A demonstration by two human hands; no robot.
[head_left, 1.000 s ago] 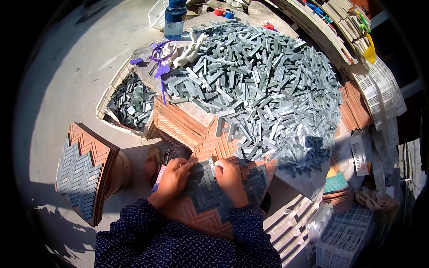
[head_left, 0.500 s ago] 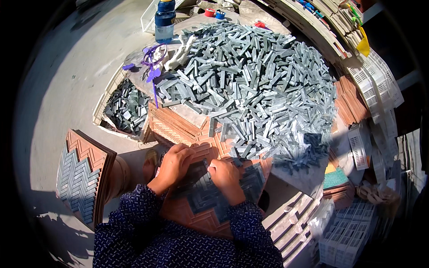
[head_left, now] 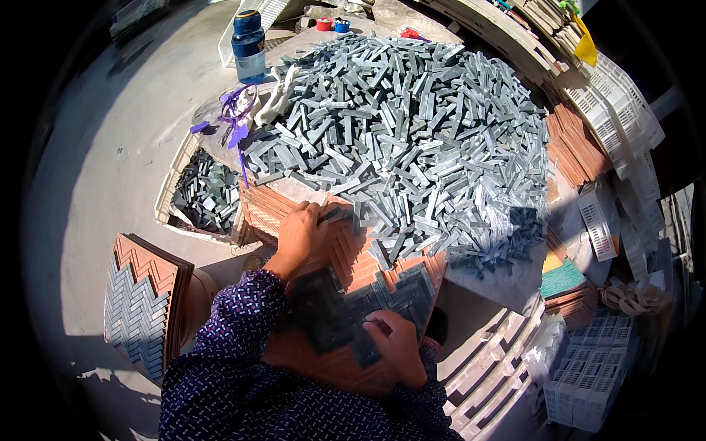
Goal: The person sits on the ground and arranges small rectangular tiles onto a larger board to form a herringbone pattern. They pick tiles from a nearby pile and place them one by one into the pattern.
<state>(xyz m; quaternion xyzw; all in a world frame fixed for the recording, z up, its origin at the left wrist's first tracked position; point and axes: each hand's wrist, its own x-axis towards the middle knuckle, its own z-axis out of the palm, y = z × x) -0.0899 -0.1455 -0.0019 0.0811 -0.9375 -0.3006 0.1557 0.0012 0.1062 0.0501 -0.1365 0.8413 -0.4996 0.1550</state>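
Observation:
A terracotta-coloured herringbone tray (head_left: 309, 353) lies in front of me, partly filled with dark grey stone strips (head_left: 323, 309) in a zigzag. My left hand (head_left: 298, 239) is at the tray's far edge, fingers curled down by the near side of a big heap of loose grey strips (head_left: 412, 125). A grey stone strip (head_left: 337, 214) shows at its fingertips. Low over the tray's right part, my right hand (head_left: 397, 345) has its fingers bent in and thumb close to them; anything inside is hidden.
Stacked filled trays (head_left: 140, 309) stand at left. Behind them sits a crate of dark strips (head_left: 206, 187). A blue-topped bottle (head_left: 248, 48), white gloves (head_left: 278, 95) and a purple hoop (head_left: 237, 106) lie around the heap's left. White plastic crates (head_left: 592, 367) stand at right.
My left hand has reached away from the laid strips to the heap's near edge. My right hand has drawn back toward me and right. The whole view has shifted slightly.

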